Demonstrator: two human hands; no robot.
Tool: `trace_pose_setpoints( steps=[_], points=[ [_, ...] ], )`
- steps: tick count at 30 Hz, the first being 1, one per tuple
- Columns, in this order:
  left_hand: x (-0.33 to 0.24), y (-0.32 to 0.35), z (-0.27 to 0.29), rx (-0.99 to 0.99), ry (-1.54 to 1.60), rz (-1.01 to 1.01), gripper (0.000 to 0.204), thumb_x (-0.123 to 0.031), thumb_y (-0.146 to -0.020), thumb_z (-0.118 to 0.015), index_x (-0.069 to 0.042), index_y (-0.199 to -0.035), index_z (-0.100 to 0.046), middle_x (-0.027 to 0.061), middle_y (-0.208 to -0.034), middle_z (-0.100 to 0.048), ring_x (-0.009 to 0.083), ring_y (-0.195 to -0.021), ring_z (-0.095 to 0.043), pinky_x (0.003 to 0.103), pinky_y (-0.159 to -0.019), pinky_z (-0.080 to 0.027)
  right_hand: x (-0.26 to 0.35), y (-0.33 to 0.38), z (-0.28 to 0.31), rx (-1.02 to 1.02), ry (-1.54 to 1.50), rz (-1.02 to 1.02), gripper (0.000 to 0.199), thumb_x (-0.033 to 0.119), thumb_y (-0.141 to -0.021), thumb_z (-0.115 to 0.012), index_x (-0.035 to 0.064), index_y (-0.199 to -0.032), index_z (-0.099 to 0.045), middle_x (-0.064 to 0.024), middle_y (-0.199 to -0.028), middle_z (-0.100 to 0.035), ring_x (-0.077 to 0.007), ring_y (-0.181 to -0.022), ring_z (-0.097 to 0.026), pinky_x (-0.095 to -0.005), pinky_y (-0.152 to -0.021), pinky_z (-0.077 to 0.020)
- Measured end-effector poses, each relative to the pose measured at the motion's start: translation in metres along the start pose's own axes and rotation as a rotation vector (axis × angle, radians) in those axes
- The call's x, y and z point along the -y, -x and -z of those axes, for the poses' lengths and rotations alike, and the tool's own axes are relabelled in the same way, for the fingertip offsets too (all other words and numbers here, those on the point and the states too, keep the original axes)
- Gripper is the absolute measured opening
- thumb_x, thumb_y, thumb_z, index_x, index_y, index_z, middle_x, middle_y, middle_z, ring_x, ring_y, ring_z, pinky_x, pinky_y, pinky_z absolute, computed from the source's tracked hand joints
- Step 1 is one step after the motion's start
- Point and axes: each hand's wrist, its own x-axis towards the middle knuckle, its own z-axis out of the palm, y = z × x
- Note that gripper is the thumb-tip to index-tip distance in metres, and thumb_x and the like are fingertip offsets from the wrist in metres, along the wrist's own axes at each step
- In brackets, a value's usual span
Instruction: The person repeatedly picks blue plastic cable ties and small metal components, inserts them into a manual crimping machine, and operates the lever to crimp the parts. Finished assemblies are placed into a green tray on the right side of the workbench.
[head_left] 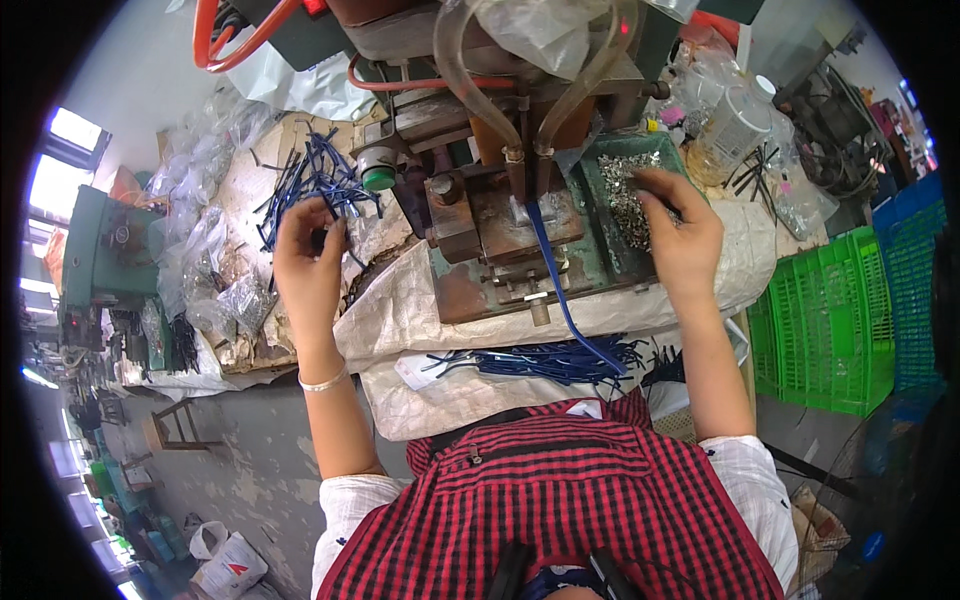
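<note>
Right fingers (664, 184) at metal bits (624, 212)

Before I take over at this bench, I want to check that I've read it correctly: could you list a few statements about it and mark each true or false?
1. The left hand is at the pile of dark blue strips left of the machine. True.
2. A pale band circles the right wrist. False: the pale band circles the left one.
3. The right hand is at the green tray that holds small metal pieces. True.
4. Both crates on the right are red. False: there is a green crate and a blue crate.
5. A single blue strip runs from the machine toward the person. True.
</note>
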Motion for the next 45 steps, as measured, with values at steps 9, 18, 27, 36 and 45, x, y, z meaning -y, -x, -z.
trace_pose_setpoints(
  steps=[9,18,27,36,45],
  points=[
    [-0.128,-0.007,-0.063,0.036,0.481,-0.580,0.014,0.007,-0.095,-0.069,0.005,-0.107,-0.062,0.0183,-0.104,-0.073,0.0211,-0.093,-0.073,0.028,-0.080,-0.059,0.071,0.012,-0.073,0.018,-0.701,-0.109,0.023,-0.002,-0.088,-0.072,-0.0004,-0.111,-0.067,-0.0061,-0.099,-0.072,-0.0118,-0.096,-0.065,-0.0262,-0.089,-0.0498],
    [-0.131,-0.004,-0.065,0.019,0.475,-0.528,0.012,0.003,-0.096,-0.070,0.004,-0.105,-0.062,0.0171,-0.103,-0.074,0.0167,-0.091,-0.072,0.025,-0.080,-0.058,0.088,0.010,-0.075,0.023,-0.979,-0.280,0.048,-0.006,-0.088,-0.073,-0.0039,-0.131,-0.051,-0.0080,-0.097,-0.072,-0.0106,-0.091,-0.065,-0.0246,-0.087,-0.0497],
    [-0.145,0.007,-0.058,0.017,0.460,-0.471,0.012,0.005,-0.098,-0.065,0.003,-0.109,-0.061,0.0172,-0.099,-0.076,0.0156,-0.086,-0.071,0.026,-0.078,-0.058,0.077,0.013,-0.072,0.041,-0.624,-0.154,0.048,-0.001,-0.093,-0.069,-0.0050,-0.137,-0.050,-0.0113,-0.101,-0.075,-0.0125,-0.099,-0.067,-0.0259,-0.095,-0.0485],
    [-0.126,-0.010,-0.068,-0.037,0.579,-0.518,0.010,-0.003,-0.100,-0.068,0.005,-0.105,-0.063,0.0174,-0.098,-0.075,0.0207,-0.083,-0.072,0.025,-0.075,-0.056,0.089,0.013,-0.070,0.081,-0.927,-0.321,0.046,-0.001,-0.097,-0.064,-0.0040,-0.140,-0.047,-0.0094,-0.102,-0.073,-0.0137,-0.107,-0.063,-0.0281,-0.101,-0.0450],
    [-0.126,0.027,-0.070,0.156,0.051,-0.841,0.022,0.011,-0.077,-0.074,0.000,-0.096,-0.071,0.0147,-0.089,-0.073,0.0301,-0.079,-0.074,0.038,-0.074,-0.062,0.053,-0.007,-0.013,0.066,0.185,0.261,0.036,0.011,-0.085,-0.073,0.0041,-0.120,-0.071,-0.0253,-0.131,-0.064,-0.0427,-0.131,-0.056,-0.0487,-0.111,-0.0444]
  ],
)
